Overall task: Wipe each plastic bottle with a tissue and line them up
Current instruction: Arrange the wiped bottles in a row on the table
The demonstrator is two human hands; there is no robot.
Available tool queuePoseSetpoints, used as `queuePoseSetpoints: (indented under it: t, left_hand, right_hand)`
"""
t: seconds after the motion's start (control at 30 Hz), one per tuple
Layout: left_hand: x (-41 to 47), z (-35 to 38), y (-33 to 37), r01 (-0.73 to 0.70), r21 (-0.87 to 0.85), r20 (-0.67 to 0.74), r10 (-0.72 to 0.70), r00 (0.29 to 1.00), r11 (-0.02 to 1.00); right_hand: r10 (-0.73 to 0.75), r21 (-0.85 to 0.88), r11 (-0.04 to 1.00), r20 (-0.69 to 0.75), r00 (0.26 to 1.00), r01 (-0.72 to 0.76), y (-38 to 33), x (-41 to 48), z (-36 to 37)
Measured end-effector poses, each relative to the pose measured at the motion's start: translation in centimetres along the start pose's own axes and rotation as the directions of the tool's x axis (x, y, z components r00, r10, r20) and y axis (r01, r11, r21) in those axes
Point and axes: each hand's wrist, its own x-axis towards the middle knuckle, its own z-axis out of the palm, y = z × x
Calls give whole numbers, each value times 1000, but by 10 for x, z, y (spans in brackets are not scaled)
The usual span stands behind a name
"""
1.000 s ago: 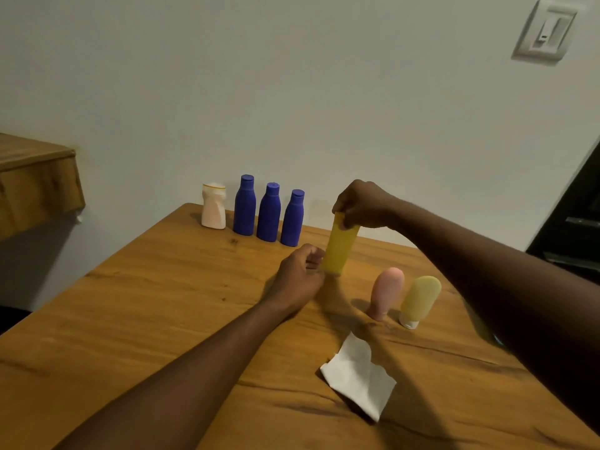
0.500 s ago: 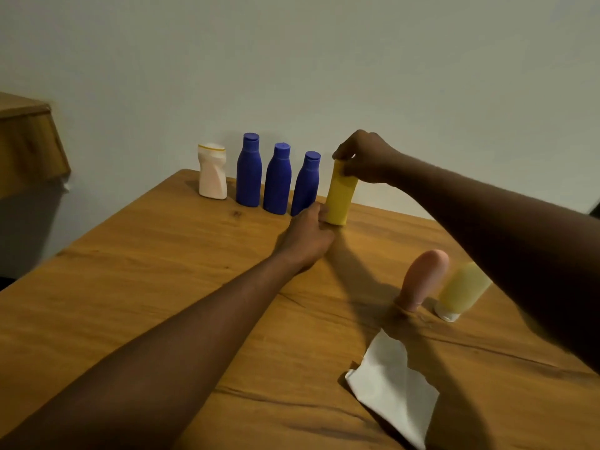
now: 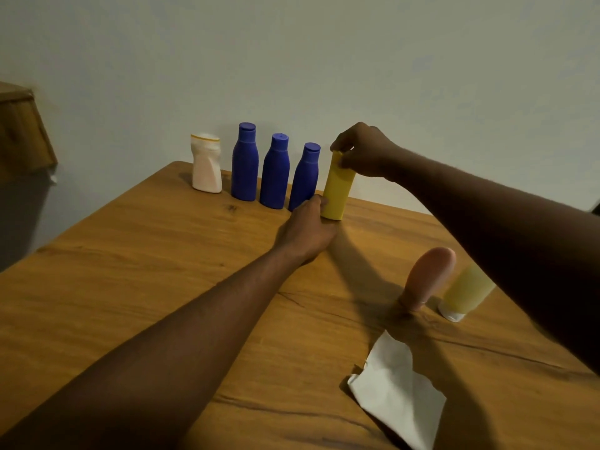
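A yellow bottle [image 3: 337, 190] stands at the right end of a row along the wall: a white bottle [image 3: 206, 167], then three blue bottles [image 3: 275, 173]. My right hand [image 3: 363, 154] pinches the yellow bottle's top. My left hand [image 3: 308, 232] rests on the table and its fingers touch the bottle's base. A pink bottle [image 3: 427, 277] and a pale yellow bottle [image 3: 464, 293] stand apart at the right, partly behind my right forearm. A white tissue [image 3: 396, 391] lies flat on the wooden table [image 3: 130, 271] near the front right.
The row stands close to the pale wall [image 3: 292, 60] at the table's far edge. A wooden shelf [image 3: 19, 131] juts out at the far left, beyond the table.
Both hands carried the yellow bottle from the middle of the table back to the wall and stood it beside the last blue bottle. The view tilted down slightly.
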Motion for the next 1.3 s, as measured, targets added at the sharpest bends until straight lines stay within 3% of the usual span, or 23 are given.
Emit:
queuePoseSetpoints:
  t: [0.57, 0.83, 1.03, 1.17, 1.3]
  left_hand:
    - [-11, -4, 7, -10, 21, -28, 10, 1000, 1000]
    - [-38, -9, 18, 12, -197, -36, -20, 999, 980]
    - [-90, -5, 59, 9, -347, -4, -11, 1000, 938]
    - [-126, 5, 90, -7, -355, 53, 28, 998, 935]
    - [-148, 13, 106, -6, -305, 100, 38, 994, 952]
  right_hand:
    - [33, 78, 996, 32, 999, -35, 6, -3, 1]
    - [37, 128, 991, -15, 999, -35, 6, -40, -42]
    - [14, 110, 993, 191, 982, -35, 2, -115, -80]
    - [52, -70, 997, 336, 940, -30, -2, -158, -90]
    - [92, -290, 957, 361, 928, 17, 8, -184, -78]
